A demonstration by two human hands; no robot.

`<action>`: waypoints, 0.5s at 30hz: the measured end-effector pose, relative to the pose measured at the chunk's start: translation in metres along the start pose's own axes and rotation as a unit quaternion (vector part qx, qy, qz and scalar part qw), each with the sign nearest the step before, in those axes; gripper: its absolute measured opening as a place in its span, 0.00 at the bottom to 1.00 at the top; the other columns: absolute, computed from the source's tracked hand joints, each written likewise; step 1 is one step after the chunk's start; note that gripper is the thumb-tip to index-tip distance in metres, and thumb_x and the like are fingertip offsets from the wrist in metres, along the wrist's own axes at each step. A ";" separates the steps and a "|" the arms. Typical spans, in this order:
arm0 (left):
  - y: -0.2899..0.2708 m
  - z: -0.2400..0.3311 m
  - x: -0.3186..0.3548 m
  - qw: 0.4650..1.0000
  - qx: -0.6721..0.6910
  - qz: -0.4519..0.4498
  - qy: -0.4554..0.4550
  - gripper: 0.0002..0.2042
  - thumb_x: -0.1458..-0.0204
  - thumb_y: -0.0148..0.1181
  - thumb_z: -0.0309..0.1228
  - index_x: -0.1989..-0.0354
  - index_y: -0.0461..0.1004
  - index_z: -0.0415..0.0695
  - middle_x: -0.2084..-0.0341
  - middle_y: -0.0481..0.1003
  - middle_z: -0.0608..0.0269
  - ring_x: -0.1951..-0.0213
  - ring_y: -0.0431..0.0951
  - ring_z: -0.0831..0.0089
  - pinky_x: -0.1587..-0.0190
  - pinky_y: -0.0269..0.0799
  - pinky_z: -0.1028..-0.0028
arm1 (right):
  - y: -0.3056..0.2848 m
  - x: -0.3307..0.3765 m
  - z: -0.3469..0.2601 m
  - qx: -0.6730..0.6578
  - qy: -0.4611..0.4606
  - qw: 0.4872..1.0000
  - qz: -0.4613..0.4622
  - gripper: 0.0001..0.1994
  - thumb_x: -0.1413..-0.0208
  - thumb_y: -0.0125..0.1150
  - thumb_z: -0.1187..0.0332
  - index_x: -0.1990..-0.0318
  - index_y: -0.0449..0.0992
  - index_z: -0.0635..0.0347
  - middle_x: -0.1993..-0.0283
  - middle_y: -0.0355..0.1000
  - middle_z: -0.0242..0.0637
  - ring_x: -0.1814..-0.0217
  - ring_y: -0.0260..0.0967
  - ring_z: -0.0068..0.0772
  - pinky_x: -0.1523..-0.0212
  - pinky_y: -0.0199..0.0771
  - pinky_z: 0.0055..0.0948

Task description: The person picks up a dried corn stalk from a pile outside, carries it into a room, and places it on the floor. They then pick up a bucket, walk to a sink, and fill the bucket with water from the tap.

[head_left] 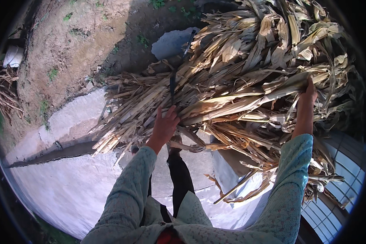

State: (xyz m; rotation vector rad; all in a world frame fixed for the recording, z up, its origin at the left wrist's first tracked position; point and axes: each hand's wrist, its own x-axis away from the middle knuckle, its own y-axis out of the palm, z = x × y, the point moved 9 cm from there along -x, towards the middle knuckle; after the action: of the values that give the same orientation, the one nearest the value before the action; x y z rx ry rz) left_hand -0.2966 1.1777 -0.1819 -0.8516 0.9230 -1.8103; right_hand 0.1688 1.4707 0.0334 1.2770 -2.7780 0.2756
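Both hands, L (163,127) & R (308,95), on dry maize stalk bundle (240,81)

A pale concrete slab (65,191) fills the near left, with cracked bare dirt (65,44) and small green weeds (53,73) beyond it, a white container (13,56) at the far left and grey tiles (341,179) near right.

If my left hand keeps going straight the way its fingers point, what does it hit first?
The left hand already sits at the bundle of dry corn stalks, fingers pointing up into it. Going on, it would most likely push into those stalks near their cut ends, though depth is hard to judge here.
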 end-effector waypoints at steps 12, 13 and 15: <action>0.017 -0.005 -0.011 0.999 -0.005 -0.020 -0.026 0.10 0.63 0.58 0.26 0.69 0.73 0.50 0.53 0.65 0.60 0.36 0.50 0.63 0.44 0.47 0.39 | 0.015 0.175 0.120 0.285 -0.108 0.944 0.124 0.41 0.68 0.76 0.66 0.44 0.58 0.61 0.49 0.53 0.43 0.49 0.56 0.38 0.46 0.64 0.37; 0.015 -0.006 -0.011 0.999 -0.006 -0.020 -0.031 0.10 0.63 0.58 0.26 0.69 0.73 0.50 0.53 0.65 0.59 0.36 0.50 0.63 0.44 0.47 0.39 | 0.024 0.204 0.125 0.374 -0.119 0.911 0.128 0.38 0.67 0.75 0.64 0.45 0.60 0.60 0.50 0.56 0.42 0.48 0.57 0.40 0.47 0.62 0.37; 0.015 -0.007 -0.009 0.999 0.003 -0.026 -0.031 0.09 0.62 0.57 0.26 0.69 0.73 0.50 0.53 0.65 0.59 0.36 0.51 0.63 0.44 0.47 0.39 | 0.059 0.250 0.144 0.541 -0.101 0.835 0.012 0.29 0.62 0.71 0.55 0.51 0.68 0.51 0.53 0.65 0.28 0.45 0.55 0.37 0.44 0.56 0.42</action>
State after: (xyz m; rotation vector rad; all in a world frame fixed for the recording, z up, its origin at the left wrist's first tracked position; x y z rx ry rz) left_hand -0.2930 1.1834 -0.1996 -0.9317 0.8619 -1.8201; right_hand -0.0372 1.2940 -0.0811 1.4183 -2.7805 2.0314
